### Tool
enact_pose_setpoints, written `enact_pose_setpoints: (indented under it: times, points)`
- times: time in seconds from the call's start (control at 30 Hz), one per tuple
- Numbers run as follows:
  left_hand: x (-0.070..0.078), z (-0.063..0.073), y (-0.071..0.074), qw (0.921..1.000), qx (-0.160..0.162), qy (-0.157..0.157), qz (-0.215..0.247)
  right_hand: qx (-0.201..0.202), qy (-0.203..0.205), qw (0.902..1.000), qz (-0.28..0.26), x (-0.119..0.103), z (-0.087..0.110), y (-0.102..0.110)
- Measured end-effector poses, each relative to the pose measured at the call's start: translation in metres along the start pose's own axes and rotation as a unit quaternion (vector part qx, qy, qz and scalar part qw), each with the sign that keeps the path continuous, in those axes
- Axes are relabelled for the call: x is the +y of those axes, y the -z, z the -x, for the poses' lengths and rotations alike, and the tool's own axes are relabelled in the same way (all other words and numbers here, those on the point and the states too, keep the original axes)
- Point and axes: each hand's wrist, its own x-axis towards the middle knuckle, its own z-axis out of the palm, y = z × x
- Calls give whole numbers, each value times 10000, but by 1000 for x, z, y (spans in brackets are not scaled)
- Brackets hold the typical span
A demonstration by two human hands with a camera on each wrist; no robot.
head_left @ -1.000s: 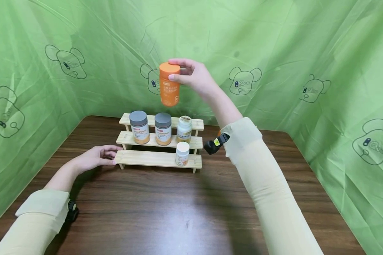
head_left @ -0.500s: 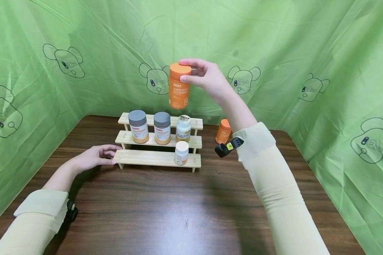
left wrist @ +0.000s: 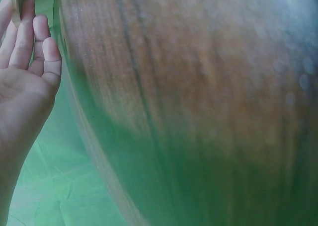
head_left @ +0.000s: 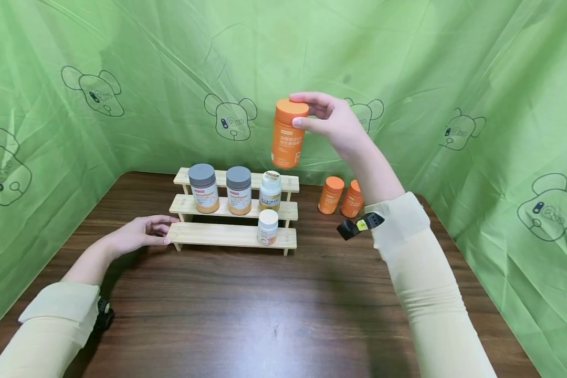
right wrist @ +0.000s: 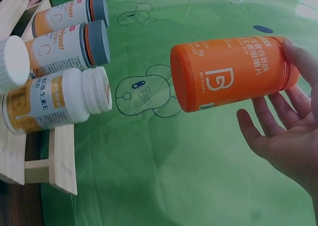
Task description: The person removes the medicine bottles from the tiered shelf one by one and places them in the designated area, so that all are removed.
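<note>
My right hand (head_left: 337, 123) grips an orange supplement bottle (head_left: 287, 143) by its cap, upright in the air above the right end of a three-tier wooden rack (head_left: 217, 234). In the right wrist view, thumb and fingers hold the bottle's (right wrist: 228, 76) cap end. My left hand (head_left: 137, 235) pinches the left end of the rack's lowest tier; the left wrist view shows the wood (left wrist: 18, 7) between thumb and fingers. Two grey-lidded bottles (head_left: 204, 191) (head_left: 238, 194) and a white-and-gold bottle (head_left: 270, 193) stand on the middle tier. A small white bottle (head_left: 268, 231) stands at the lowest tier's right.
Two orange bottles (head_left: 331, 198) (head_left: 352, 202) stand on the brown wooden table (head_left: 227, 304) right of the rack, one partly behind the right forearm. Green cloth (head_left: 160, 105) with bear drawings hangs behind and along both sides.
My right hand has carried the orange bottle rightward and slightly lower. The two orange bottles on the table have come into view from behind the forearm. The left hand stays on the rack.
</note>
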Motion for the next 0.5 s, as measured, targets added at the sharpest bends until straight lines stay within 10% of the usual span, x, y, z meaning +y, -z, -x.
enact_pose_setpoints:
  times: [0.5]
  points:
    - [-8,-4,1,9999,-25,135,-89,244,202,9995,-17,7,29,29]
